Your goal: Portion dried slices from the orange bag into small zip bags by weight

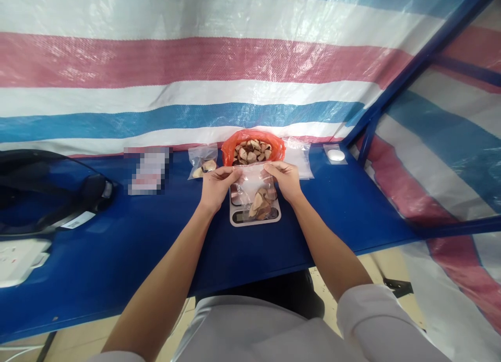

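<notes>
My left hand and my right hand pinch the two top corners of a clear zip bag. Tan and brown dried slices lie at the bottom of this bag. It hangs over a white kitchen scale, covering most of its plate and part of its display; whether it touches the scale I cannot tell. Just behind my hands stands an open red plastic bag full of similar pieces.
Another zip bag with a few slices lies left of the red bag. Flat clear bags and a small bag with a white round item lie right. A black headset-like object and white power strip occupy the blue table's left side.
</notes>
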Motion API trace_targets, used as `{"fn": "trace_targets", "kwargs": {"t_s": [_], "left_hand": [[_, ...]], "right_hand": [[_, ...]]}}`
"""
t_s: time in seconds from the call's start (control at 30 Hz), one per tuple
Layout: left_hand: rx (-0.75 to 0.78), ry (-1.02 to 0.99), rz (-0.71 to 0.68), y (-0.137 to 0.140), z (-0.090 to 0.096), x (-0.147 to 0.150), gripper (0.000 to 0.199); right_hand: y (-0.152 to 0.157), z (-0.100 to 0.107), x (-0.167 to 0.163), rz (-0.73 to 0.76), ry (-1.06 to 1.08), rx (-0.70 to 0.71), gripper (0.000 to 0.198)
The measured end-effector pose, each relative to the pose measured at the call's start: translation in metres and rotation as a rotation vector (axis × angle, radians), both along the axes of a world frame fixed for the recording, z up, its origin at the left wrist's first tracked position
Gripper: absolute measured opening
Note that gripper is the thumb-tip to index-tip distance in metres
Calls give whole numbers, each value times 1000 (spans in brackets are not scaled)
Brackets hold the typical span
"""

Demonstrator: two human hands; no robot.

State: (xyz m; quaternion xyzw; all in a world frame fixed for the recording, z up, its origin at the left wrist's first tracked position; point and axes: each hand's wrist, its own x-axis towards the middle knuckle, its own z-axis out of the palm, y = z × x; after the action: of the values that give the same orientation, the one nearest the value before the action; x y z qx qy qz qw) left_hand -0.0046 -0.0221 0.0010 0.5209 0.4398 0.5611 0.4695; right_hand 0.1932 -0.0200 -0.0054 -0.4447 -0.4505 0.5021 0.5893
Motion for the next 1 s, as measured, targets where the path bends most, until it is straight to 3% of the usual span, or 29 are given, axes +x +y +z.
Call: {"fn": "trace_targets", "kwargs": {"t_s": [0.3, 0.57, 0.73, 1.0], "left_hand": [[40, 23, -52, 6, 7, -1, 30], [-37, 85, -151, 15, 13, -1, 42], [54, 102, -181, 22, 10, 4, 34], [127, 139, -159, 21, 6, 3, 29]], "right_hand": [[2, 1, 2, 58, -11, -19, 37], [1, 1, 1, 48, -45, -8, 37], [1, 0, 2, 0, -19, -6, 36], [2, -1, 1, 51, -26, 27, 39]]}}
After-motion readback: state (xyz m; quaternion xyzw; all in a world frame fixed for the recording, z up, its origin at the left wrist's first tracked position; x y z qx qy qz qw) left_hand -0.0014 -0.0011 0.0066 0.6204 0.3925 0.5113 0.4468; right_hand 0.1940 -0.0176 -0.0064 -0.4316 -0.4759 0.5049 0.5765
